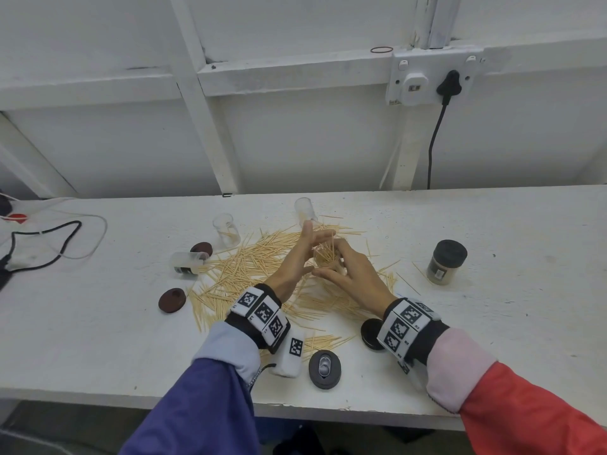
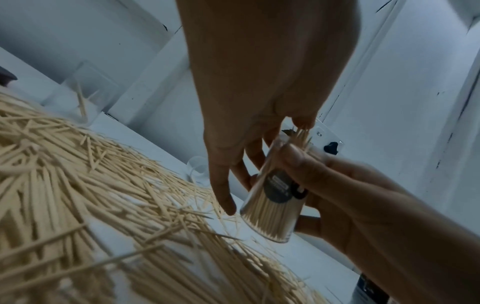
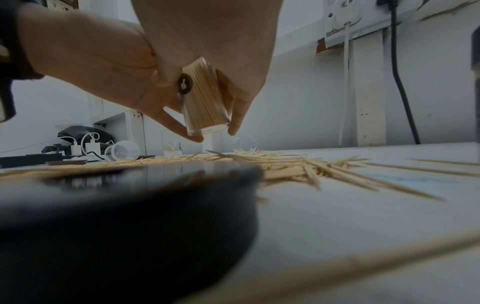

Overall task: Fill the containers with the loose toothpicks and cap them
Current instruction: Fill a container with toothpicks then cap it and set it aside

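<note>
Where splinters heap, clear cylinder (image 1: 326,257)

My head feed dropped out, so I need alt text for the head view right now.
Right hand holds a nearly full container off the table, left hand straight-fingered against its mouth, tucking toothpicks in. Loose toothpicks lie beneath, among three open containers, one on its side, and four loose caps; one capped jar stands right.

A white table (image 1: 492,323) stands against a white panelled wall (image 1: 295,142) bearing a socket (image 1: 433,77).
</note>
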